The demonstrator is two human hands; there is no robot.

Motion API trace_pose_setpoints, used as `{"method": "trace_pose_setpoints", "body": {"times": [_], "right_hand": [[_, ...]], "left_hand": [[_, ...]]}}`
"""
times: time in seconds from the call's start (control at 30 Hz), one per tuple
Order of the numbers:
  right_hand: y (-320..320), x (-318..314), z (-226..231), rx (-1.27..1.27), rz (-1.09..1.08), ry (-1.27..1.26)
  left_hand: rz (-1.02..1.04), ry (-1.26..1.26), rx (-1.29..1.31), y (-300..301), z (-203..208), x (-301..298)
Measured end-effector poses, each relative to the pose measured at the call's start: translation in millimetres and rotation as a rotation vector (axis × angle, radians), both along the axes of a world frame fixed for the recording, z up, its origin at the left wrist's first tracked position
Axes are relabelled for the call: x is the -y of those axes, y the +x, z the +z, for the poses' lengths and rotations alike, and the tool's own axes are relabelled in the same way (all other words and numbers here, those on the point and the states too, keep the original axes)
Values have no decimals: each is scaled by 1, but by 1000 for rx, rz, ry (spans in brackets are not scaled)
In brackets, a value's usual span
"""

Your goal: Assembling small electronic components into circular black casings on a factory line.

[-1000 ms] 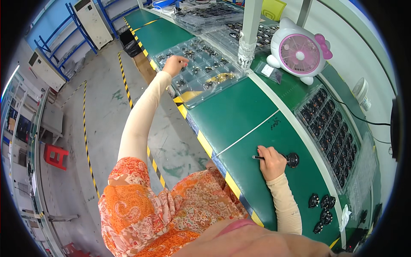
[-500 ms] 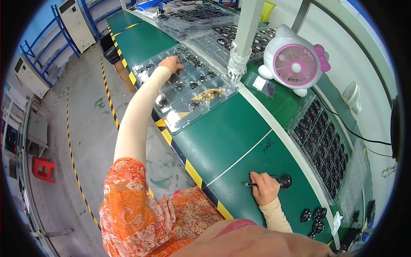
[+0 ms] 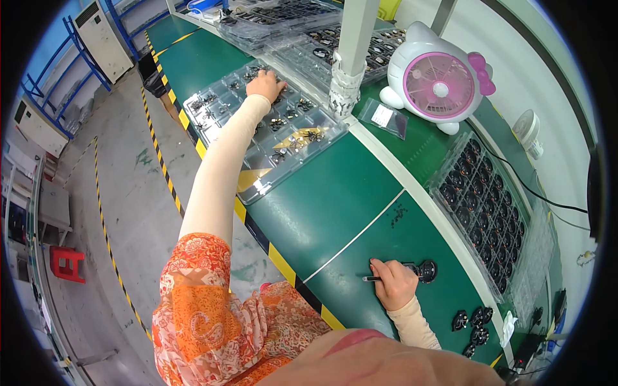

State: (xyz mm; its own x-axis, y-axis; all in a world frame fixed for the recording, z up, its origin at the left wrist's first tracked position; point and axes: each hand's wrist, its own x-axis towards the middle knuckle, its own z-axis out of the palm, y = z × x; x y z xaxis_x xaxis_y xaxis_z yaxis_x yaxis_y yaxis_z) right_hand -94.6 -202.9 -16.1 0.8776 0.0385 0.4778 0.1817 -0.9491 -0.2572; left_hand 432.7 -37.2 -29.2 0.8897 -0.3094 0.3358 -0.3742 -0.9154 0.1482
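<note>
My left hand (image 3: 265,85) reaches over the far part of a clear compartment tray (image 3: 257,172). Small dark and metallic parts (image 3: 305,137) lie in several of its compartments. The fingertips point down among the parts, and I cannot make out whether they grip one. My right hand (image 3: 396,284) rests on the green bench with its fingers curled round a slim dark pen-like tool (image 3: 370,278), whose end sticks out to the left. Just right of that hand lies a round black part (image 3: 427,271), its narrow end partly behind the fingers.
A cluster of tiny black pieces (image 3: 398,215) lies beyond my right hand. Several black parts (image 3: 479,334) sit at the near right. A tray of round black parts (image 3: 477,202) stands along the right side. A post (image 3: 349,80) and a pink-and-white fan (image 3: 440,87) rise behind.
My left hand has shifted rightward across the tray, toward its far right side. My right hand keeps its hold on the pen-like tool. The whole view has swung slightly.
</note>
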Motion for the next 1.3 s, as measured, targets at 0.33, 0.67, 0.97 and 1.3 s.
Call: {"method": "trace_pose_setpoints", "body": {"times": [0.33, 0.67, 0.97, 1.3], "right_hand": [[-5, -2, -4, 18, 27, -4], [-11, 12, -14, 83, -73, -73], [7, -34, -4, 142, 48, -94], [91, -75, -3, 17, -94, -54]], "left_hand": [[-169, -351, 41, -33, 28, -27], [-826, -437, -66, -246, 38, -48], [-862, -318, 12, -312, 4, -77], [-755, -291, 102, -354, -12, -95]]}}
